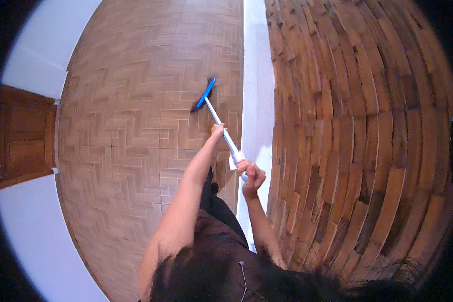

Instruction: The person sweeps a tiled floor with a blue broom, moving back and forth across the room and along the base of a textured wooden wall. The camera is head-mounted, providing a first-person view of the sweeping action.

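A broom with a blue head and dark bristles rests on the tiled floor ahead of me, its head slanted. Its pale handle runs back toward my body. My left hand is wrapped round the handle partway down. Near the upper end of the handle, my right hand is closed on it, with a light blue tip showing beside the fingers. A small white piece shows at the handle just ahead of my right hand; I cannot make out what it is.
Brown herringbone floor tiles spread ahead and to the left. Close on my right, a white strip borders a wall of wooden slats. At the far left, a brown wooden door sits between white walls.
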The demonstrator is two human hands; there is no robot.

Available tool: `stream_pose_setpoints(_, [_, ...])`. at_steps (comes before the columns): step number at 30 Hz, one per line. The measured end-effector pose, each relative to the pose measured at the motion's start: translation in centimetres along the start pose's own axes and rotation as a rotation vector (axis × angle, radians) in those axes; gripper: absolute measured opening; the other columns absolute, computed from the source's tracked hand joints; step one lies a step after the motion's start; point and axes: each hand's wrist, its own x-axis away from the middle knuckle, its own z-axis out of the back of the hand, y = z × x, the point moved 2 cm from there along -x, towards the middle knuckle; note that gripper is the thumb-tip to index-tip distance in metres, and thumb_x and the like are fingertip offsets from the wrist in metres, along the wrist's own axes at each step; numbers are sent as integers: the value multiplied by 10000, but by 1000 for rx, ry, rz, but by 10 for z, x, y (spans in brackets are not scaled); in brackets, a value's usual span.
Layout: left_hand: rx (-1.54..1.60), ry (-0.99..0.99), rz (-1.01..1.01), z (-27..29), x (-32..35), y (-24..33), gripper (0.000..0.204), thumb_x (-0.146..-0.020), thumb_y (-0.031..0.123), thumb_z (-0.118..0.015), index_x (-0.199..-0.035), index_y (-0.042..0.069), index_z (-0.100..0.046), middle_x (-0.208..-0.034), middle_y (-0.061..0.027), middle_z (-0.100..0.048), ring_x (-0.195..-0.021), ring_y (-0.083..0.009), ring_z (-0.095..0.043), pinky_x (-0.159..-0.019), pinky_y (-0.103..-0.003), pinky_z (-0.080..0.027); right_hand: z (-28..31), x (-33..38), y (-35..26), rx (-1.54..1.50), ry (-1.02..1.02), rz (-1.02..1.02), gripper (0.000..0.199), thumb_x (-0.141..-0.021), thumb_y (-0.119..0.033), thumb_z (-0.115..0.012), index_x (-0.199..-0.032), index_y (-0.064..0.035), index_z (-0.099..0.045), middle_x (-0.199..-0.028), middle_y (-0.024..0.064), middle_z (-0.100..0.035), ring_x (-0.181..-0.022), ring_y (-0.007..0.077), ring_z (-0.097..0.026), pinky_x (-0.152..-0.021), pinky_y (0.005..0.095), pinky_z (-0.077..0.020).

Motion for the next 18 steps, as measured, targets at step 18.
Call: stream_pose_setpoints(18, [1183,285,724,184,110,-106,176,-780,109,-294,-624,59,-359,-495,-52,-390,-423,-176,-430,-428,-304,-419,-104,-101,25,-624,-1002,-582,582,-751,-551,-298,-622,-2,-442,-501,86,-469,-437,175,-465,-689,371,-416])
